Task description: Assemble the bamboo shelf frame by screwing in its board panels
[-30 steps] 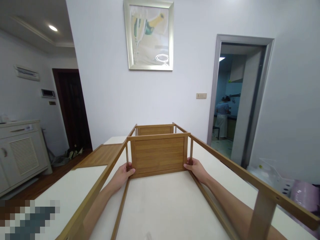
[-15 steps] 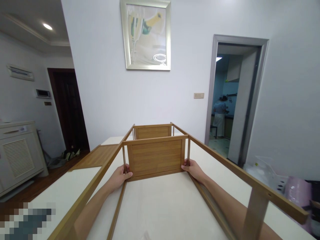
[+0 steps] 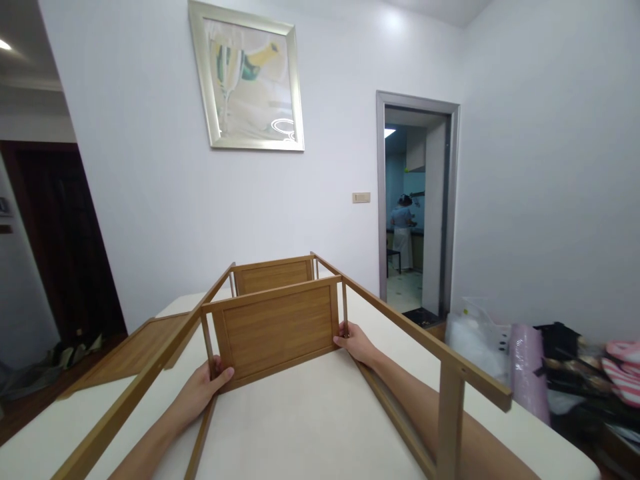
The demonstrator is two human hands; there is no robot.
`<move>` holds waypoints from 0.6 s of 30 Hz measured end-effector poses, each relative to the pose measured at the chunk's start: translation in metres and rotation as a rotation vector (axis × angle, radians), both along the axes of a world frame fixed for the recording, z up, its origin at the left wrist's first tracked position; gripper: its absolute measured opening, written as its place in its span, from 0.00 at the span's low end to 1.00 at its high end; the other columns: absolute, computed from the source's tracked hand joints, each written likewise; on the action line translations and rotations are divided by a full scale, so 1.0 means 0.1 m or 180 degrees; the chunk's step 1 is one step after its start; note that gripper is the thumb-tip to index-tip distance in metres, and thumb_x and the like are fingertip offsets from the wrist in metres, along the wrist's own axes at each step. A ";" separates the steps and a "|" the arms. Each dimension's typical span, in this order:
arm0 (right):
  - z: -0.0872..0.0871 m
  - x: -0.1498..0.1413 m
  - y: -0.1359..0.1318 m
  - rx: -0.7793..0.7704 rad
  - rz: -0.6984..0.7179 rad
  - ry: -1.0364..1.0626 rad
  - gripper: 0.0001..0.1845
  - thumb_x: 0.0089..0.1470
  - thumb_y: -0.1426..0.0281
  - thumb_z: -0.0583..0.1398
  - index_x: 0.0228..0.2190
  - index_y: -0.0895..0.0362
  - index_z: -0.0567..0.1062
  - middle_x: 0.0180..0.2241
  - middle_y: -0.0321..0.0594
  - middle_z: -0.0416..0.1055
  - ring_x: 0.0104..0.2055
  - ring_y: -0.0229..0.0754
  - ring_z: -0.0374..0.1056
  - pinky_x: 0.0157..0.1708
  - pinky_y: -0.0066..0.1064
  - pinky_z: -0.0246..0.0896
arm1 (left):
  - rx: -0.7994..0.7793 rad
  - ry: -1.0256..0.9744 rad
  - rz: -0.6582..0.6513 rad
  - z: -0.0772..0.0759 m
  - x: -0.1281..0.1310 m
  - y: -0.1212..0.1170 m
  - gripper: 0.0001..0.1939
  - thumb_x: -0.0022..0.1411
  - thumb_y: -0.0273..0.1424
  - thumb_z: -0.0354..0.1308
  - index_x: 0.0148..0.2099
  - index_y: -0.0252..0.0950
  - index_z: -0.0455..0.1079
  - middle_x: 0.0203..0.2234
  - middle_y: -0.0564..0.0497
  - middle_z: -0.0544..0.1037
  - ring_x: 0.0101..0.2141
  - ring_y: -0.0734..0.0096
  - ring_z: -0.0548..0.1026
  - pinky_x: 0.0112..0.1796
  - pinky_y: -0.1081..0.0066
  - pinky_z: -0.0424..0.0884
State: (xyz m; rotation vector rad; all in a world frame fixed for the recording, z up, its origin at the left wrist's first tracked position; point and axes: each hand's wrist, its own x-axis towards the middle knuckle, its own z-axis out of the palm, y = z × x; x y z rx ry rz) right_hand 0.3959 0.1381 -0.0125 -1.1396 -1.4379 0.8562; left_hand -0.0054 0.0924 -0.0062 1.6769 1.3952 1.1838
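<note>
A wooden shelf frame lies on its side on a white table, its long rails running away from me. Across it stands a brown wooden shelf panel, with a second panel at the far end. My left hand grips the near panel's lower left corner, thumb on its face and fingers behind by the slat. At the lower right corner, my right hand holds the same panel beside the right slat, its fingertips partly hidden.
Another wooden panel lies flat on the table's left side. Beyond the right edge are a purple roll, plastic wrapping and a dark pile of items. A person stands beyond the doorway; a framed picture hangs ahead.
My view has swung to the right, so the shelf frame and wall appear further left and tilted. Both hands keep their places on the panel's lower corners.
</note>
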 end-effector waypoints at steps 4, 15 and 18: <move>-0.02 0.01 0.01 -0.0075 0.0067 0.0150 0.12 0.34 0.71 0.66 0.24 0.55 0.68 0.24 0.30 0.67 0.29 0.39 0.63 0.34 0.32 0.57 | 0.0009 -0.0066 0.0019 -0.01 0.00 0.01 0.27 0.44 0.55 0.66 0.35 0.37 0.71 0.27 0.49 0.78 0.37 0.50 0.77 0.43 0.56 0.72; 0.03 0.09 0.02 -0.0411 0.0615 0.0630 0.20 0.29 0.63 0.73 0.25 0.57 0.72 0.26 0.35 0.73 0.31 0.43 0.67 0.36 0.35 0.60 | -0.0055 -0.0128 0.0074 0.05 0.04 -0.02 0.29 0.41 0.56 0.67 0.36 0.37 0.72 0.29 0.48 0.79 0.39 0.48 0.76 0.44 0.55 0.71; 0.05 0.16 0.04 -0.0408 0.0687 0.0727 0.23 0.39 0.52 0.69 0.27 0.57 0.74 0.28 0.39 0.74 0.33 0.44 0.68 0.37 0.36 0.61 | -0.0121 -0.0170 0.0053 0.05 0.03 -0.02 0.29 0.42 0.56 0.67 0.35 0.36 0.72 0.28 0.48 0.79 0.39 0.48 0.77 0.44 0.55 0.71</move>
